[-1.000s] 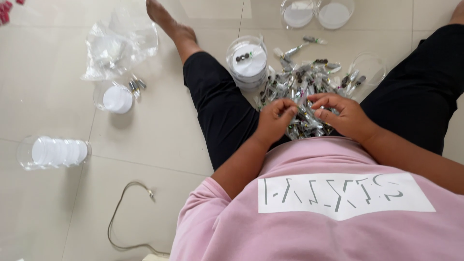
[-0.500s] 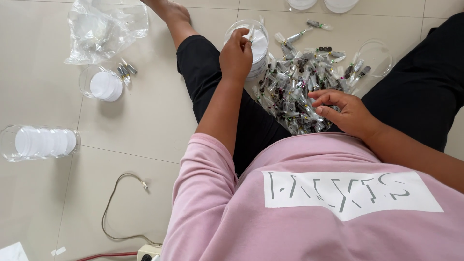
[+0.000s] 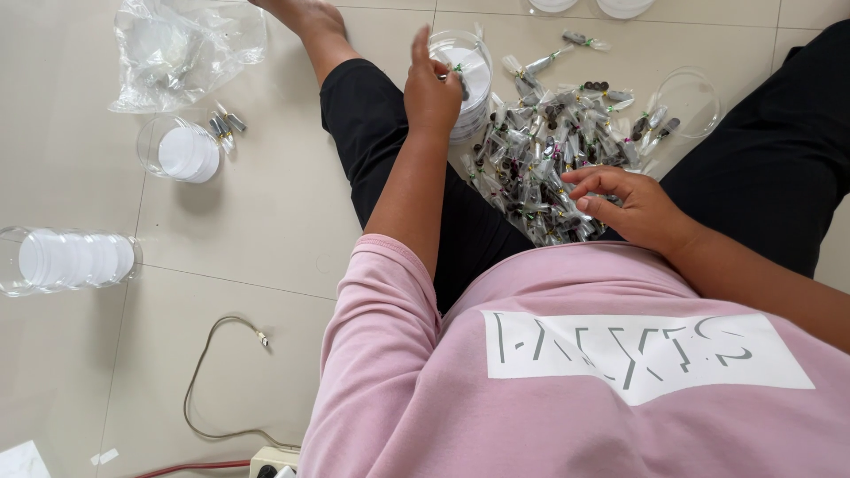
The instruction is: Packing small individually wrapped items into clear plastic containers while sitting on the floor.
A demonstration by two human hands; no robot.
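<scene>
I sit on a tiled floor with my legs spread. Between them lies a heap of small clear packets (image 3: 567,150) with dark contents and green ties. My left hand (image 3: 432,87) reaches forward over a round clear container with a white lid (image 3: 471,64), fingers pinched on one small packet at its rim. My right hand (image 3: 627,204) rests on the near edge of the heap, fingers spread and touching packets without holding any.
A clear lid (image 3: 689,99) lies right of the heap. To the left: a crumpled plastic bag (image 3: 181,49), a small round container (image 3: 180,150) with loose packets beside it, a lying stack of containers (image 3: 66,258), a cable (image 3: 212,372) and power strip (image 3: 270,462).
My left hand left the heap and reached forward to the round container with a packet. My right hand stayed on the heap and opened its fingers. The view shifted down.
</scene>
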